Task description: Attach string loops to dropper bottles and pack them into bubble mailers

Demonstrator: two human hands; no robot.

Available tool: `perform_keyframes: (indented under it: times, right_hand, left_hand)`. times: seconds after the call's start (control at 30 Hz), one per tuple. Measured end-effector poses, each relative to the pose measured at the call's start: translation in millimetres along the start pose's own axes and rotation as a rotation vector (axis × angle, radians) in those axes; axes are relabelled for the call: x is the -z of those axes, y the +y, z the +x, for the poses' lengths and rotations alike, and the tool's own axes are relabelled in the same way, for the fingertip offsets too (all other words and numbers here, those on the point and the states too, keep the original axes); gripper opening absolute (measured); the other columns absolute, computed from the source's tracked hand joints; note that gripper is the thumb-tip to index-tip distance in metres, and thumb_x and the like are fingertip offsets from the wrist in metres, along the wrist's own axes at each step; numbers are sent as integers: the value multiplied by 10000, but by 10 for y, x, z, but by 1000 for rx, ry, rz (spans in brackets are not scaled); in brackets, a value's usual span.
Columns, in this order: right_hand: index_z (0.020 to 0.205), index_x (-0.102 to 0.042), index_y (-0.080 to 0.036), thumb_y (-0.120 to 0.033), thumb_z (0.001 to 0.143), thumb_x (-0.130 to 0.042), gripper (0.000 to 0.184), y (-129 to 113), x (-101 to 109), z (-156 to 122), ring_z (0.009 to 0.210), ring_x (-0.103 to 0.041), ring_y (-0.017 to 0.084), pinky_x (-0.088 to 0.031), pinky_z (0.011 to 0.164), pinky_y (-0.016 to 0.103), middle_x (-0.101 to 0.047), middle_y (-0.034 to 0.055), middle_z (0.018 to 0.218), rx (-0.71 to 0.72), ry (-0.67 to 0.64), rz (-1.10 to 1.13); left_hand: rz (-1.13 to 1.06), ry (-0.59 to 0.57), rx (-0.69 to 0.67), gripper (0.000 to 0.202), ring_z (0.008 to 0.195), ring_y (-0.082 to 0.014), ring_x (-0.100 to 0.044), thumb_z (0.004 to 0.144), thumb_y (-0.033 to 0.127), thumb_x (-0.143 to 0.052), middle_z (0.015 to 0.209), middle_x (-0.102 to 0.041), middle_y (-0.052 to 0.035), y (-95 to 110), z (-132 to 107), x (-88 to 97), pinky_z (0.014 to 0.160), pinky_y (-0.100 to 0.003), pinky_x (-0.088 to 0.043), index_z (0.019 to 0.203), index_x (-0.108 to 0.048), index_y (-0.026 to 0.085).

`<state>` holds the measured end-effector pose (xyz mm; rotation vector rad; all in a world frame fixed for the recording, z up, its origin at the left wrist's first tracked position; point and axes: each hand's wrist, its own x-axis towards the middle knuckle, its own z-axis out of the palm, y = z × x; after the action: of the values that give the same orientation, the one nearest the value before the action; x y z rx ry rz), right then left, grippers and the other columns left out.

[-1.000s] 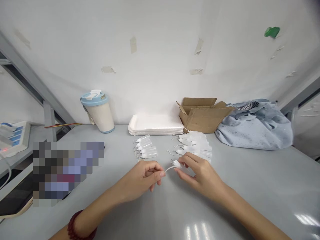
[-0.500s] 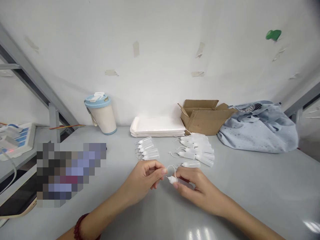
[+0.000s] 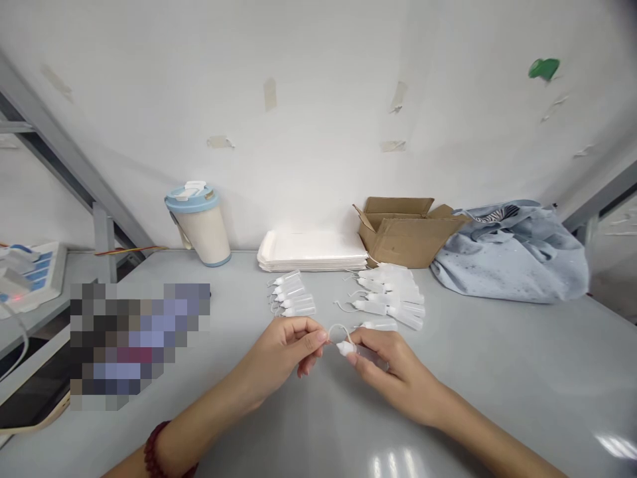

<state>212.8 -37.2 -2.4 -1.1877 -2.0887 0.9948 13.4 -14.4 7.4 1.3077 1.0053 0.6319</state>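
Observation:
My right hand is closed round a small needle-tip squeeze bottle, its white nozzle pointing left and most of its body hidden by the fingers. From the bottle's neck a thin white strap arches over to my left hand. There the thumb and forefinger pinch the strap's free end right at the needle's tip; whatever sits on that end is covered by the fingers. Beyond my hands lie two groups of similar bottles: a neat row on the left and a looser pile on the right.
Against the wall stand a stack of white padded envelopes, an open cardboard box and a bundle of grey-blue cloth. A lidded cup is at the back left. A power strip lies at far left, near a blurred-out area.
The strap's end in my left fingers and the needle tip have come together, closing the small gap between my hands. The bottle is raised slightly. The view has shifted a little.

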Motion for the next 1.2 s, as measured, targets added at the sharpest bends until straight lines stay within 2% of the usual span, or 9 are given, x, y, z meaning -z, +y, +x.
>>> perform_keyframes:
  times: [0.87,1.2]
  right_hand:
    - [713,-465,-187,-255,901,-404,209,-28,10,-13,569,-366,97,-297,542,232,-392,-43,617,29,-4,-36]
    - [695,-454,-183,-231,889,-408,204,-16,-64,-9,548,-336,91,-278,523,235,-374,-50,604,18,-9,-81]
  left_hand:
    - [26,8,19,286,501,-82,-394,851,361,-509,531,-445,53,6,-33,-20,531,-209,-339,649,-533,160]
    - [340,205,-150,261,544,-109,-438,853,363,-475,596,-481,31,-89,-85,-190,523,-220,-349,676,-534,180]
